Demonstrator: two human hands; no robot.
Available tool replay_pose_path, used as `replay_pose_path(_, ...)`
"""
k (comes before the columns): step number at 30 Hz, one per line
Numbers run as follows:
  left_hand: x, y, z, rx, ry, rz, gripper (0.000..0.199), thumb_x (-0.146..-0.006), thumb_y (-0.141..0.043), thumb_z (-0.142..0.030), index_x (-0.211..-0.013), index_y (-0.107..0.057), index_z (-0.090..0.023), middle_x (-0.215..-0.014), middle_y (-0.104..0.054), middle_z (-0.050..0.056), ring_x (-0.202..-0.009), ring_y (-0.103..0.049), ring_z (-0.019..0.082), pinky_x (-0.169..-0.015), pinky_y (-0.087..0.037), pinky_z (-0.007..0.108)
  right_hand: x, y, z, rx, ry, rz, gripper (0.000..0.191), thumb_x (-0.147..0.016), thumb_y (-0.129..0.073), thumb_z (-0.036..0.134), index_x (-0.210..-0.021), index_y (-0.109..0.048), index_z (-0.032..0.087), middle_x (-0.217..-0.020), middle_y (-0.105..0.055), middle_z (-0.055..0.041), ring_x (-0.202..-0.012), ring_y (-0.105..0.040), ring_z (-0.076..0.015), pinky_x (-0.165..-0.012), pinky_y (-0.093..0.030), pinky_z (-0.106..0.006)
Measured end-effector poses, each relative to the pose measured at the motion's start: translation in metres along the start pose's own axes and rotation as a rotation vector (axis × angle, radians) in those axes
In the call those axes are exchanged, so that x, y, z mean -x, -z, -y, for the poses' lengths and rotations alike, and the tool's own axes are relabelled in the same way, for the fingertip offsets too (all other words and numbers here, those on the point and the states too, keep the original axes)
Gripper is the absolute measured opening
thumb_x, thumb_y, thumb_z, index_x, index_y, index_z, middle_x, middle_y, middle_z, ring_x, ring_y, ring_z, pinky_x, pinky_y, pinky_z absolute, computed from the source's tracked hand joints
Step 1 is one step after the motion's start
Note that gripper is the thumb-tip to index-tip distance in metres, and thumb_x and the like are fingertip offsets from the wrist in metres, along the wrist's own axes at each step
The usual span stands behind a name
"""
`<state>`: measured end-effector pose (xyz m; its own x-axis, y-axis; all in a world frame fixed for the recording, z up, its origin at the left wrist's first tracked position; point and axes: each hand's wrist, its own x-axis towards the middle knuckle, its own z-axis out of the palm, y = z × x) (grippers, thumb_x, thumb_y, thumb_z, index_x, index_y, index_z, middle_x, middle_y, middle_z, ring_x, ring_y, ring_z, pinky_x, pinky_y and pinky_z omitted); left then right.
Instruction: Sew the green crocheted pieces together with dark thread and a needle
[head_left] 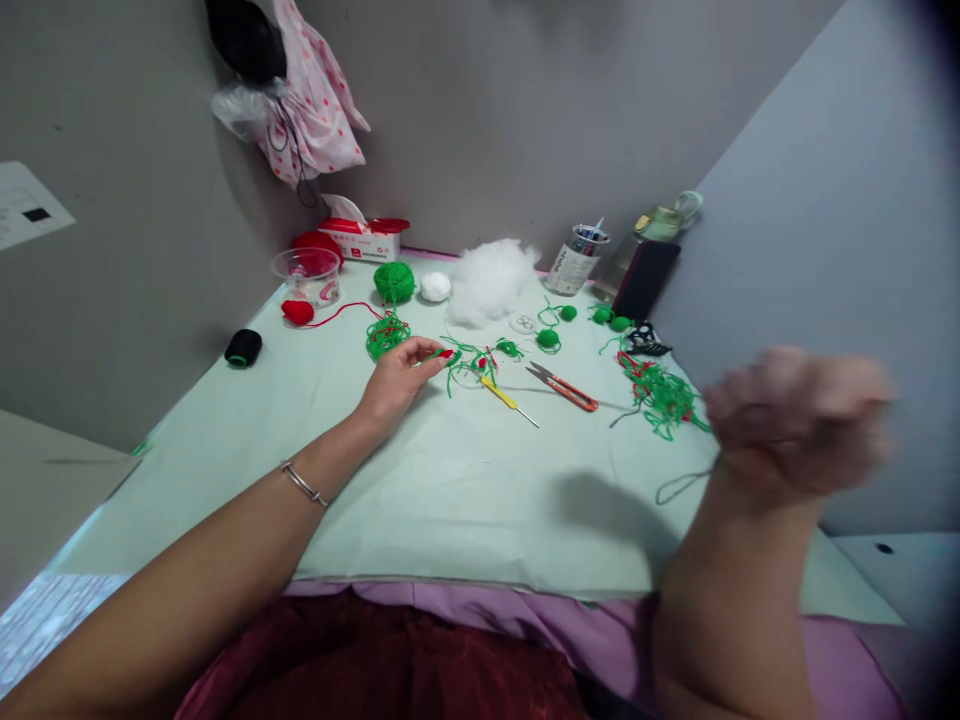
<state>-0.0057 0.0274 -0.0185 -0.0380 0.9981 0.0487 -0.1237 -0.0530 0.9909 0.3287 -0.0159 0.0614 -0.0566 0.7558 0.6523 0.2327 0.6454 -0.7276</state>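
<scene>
My left hand [401,383] pinches a small red and green yarn piece [448,355] between thumb and fingertips above the table. Loose green strands hang from that piece. My right hand [799,420] is raised at the right, close to the camera and blurred, its fingers curled in; anything inside them is hidden. Beside my left hand lie another small red and green yarn piece [481,365] and a yellow-handled crochet hook [500,393]. Orange-handled thread snips [564,387] rest to the right of the hook.
Tangled green and red yarn [664,398] lies near my right hand. Behind are a green yarn ball [394,282], white stuffing [491,280], a pen cup [576,260], a phone [646,283] and a green-lidded bottle [660,222]. A black thread spool [244,348] sits left.
</scene>
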Motion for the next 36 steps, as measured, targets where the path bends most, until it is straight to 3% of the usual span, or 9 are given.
replay_pose_path(2,0.003,-0.002,0.000,0.019,0.028,0.043,0.018,-0.075,-0.078,-0.029,-0.086,-0.069,-0.019,-0.062,-0.048,-0.005,-0.047,-0.028,0.006,-0.046,-0.017,0.025,-0.008,-0.017,0.002,-0.077,-0.101,0.197,0.019,-0.087,-0.072,0.046,-0.086,-0.079,0.028,-0.051,-0.046,-0.0016,-0.046,-0.044,-0.0097,-0.044,-0.028,-0.032)
replay_pose_path(4,0.005,-0.003,0.001,0.015,0.038,0.074,0.020,-0.075,-0.079,-0.032,-0.089,-0.070,-0.020,-0.062,-0.047,-0.005,-0.047,-0.027,0.006,-0.046,-0.017,0.025,-0.012,-0.039,0.004,-0.007,-0.229,0.302,0.025,-0.092,-0.068,0.034,-0.115,-0.074,0.028,-0.063,-0.056,-0.0014,-0.056,-0.051,-0.0126,-0.050,-0.038,-0.031)
replay_pose_path(6,0.008,-0.005,0.002,0.004,0.038,0.097,0.023,-0.075,-0.080,-0.034,-0.090,-0.069,-0.020,-0.066,-0.049,-0.005,-0.048,-0.029,0.006,-0.046,-0.018,0.025,-0.010,-0.063,0.002,0.077,-0.235,0.326,0.034,-0.094,-0.063,0.033,-0.127,-0.065,0.027,-0.065,-0.056,0.0017,-0.056,-0.051,-0.0125,-0.053,-0.042,-0.029)
replay_pose_path(10,0.012,-0.008,0.004,-0.010,0.040,0.133,0.028,-0.074,-0.081,-0.036,-0.088,-0.064,-0.019,-0.075,-0.054,-0.004,-0.051,-0.031,0.005,-0.047,-0.021,0.024,0.003,-0.101,-0.004,0.311,-0.077,0.317,0.009,-0.096,-0.060,0.024,-0.100,-0.067,0.021,-0.073,-0.061,-0.0002,-0.063,-0.055,-0.0115,-0.059,-0.044,-0.027)
replay_pose_path(13,0.013,-0.010,0.004,-0.022,0.034,0.164,0.026,-0.075,-0.080,-0.036,-0.087,-0.064,-0.019,-0.077,-0.054,-0.004,-0.051,-0.031,0.005,-0.047,-0.021,0.024,0.010,-0.116,-0.009,0.501,0.146,0.302,0.011,-0.095,-0.060,0.019,-0.089,-0.068,0.020,-0.085,-0.063,-0.0043,-0.072,-0.056,-0.0130,-0.063,-0.043,-0.027)
replay_pose_path(17,0.014,-0.011,0.003,-0.029,0.046,0.178,0.026,-0.076,-0.079,-0.037,-0.088,-0.065,-0.019,-0.075,-0.054,-0.004,-0.051,-0.031,0.006,-0.047,-0.021,0.025,0.014,-0.123,-0.014,0.663,0.334,0.324,0.014,-0.096,-0.058,0.015,-0.090,-0.070,0.019,-0.081,-0.059,-0.0049,-0.073,-0.054,-0.0145,-0.062,-0.041,-0.027)
replay_pose_path(30,0.014,-0.010,0.006,-0.055,0.065,0.206,0.025,-0.077,-0.078,-0.036,-0.092,-0.068,-0.019,-0.077,-0.058,-0.001,-0.055,-0.035,0.007,-0.048,-0.022,0.026,0.015,-0.125,-0.014,0.737,0.348,0.390,0.021,-0.098,-0.050,0.014,-0.084,-0.066,0.017,-0.082,-0.058,-0.0060,-0.075,-0.052,-0.0154,-0.065,-0.040,-0.028)
replay_pose_path(36,0.013,-0.006,0.005,-0.075,0.079,0.283,0.022,-0.079,-0.077,-0.034,-0.096,-0.073,-0.021,-0.072,-0.056,-0.002,-0.054,-0.033,0.007,-0.049,-0.021,0.026,0.014,-0.122,-0.014,0.742,0.316,0.428,0.022,-0.098,-0.050,0.014,-0.084,-0.067,0.017,-0.082,-0.056,-0.0058,-0.076,-0.051,-0.0161,-0.065,-0.039,-0.028)
